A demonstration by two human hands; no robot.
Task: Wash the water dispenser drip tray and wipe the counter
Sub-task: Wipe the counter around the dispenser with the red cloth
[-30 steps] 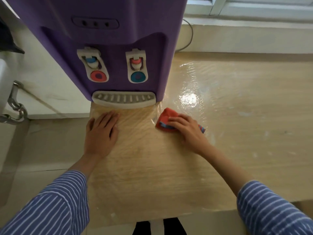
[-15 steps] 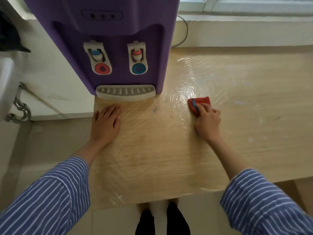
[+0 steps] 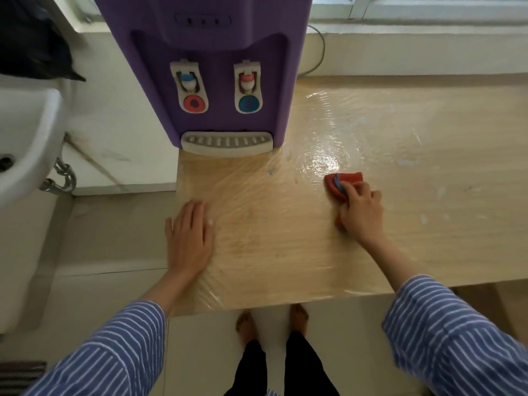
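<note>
A purple water dispenser (image 3: 205, 32) stands at the back left of the wooden counter (image 3: 285, 252), which is covered in clear film. Its grey slotted drip tray (image 3: 226, 143) sits in place at the dispenser's base. My right hand (image 3: 361, 214) grips a red cloth (image 3: 341, 182) with a blue strip and presses it on the wet, shiny counter to the right of the dispenser. My left hand (image 3: 190, 238) rests flat with straight fingers on the counter's left edge, in front of the tray.
A white sink (image 3: 23, 144) with a chrome pipe (image 3: 63, 175) stands to the left, below counter level. A grey cable (image 3: 317, 52) runs behind the dispenser along the window sill. My bare feet (image 3: 271, 321) are on the floor under the counter's front edge.
My right hand has slid the red cloth rightwards, away from the drip tray. My left hand has drawn back slightly towards the front edge.
</note>
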